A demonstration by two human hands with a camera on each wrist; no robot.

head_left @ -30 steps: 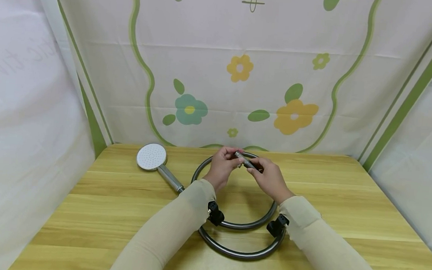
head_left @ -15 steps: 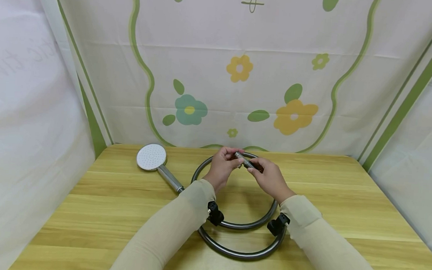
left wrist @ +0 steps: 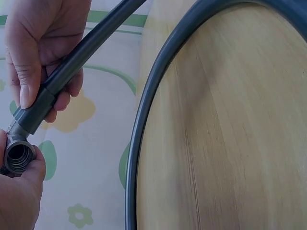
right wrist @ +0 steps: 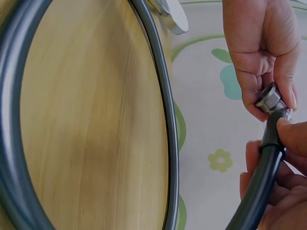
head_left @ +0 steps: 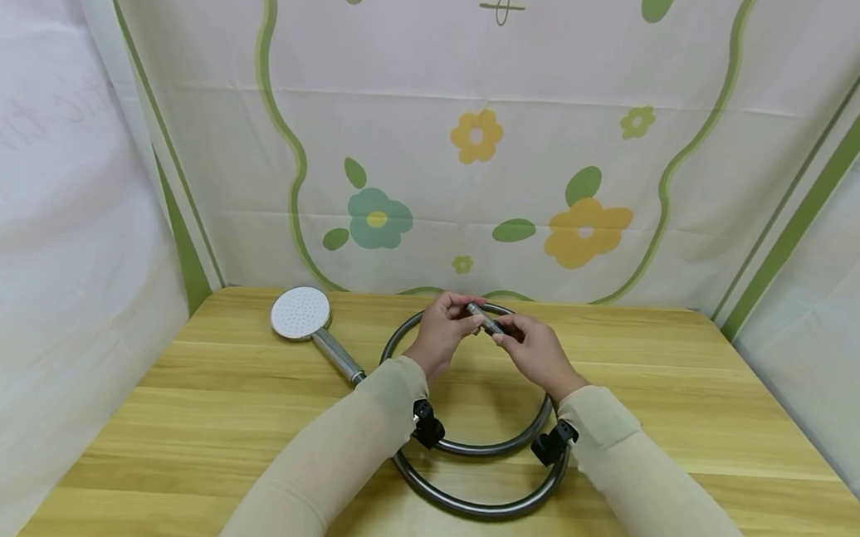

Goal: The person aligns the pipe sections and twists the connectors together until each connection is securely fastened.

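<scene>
My left hand (head_left: 439, 334) pinches a small metal fitting with a threaded nut (right wrist: 271, 99) between thumb and fingers. In the left wrist view, the nut's round threaded opening faces the camera. My right hand (head_left: 540, 359) grips the dark grey shower hose (left wrist: 81, 55) near its end, its thumb on the end sleeve (left wrist: 36, 111). The fitting sits at the sleeve's tip, turned at an angle to the hose. Fingers hide part of the joint. The rest of the hose lies in loops on the table, under and between my forearms.
A shower head (head_left: 300, 313) with a white round face lies at the back left of the wooden table (head_left: 699, 487), its grey handle (head_left: 336, 353) meeting the hose. Behind the table hangs a pale flower-print curtain (head_left: 437, 169), with more cloth at both sides.
Almost nothing differs. Both hands keep their hold on the fitting and the hose end, with only tiny shifts of the right hand and the view.
</scene>
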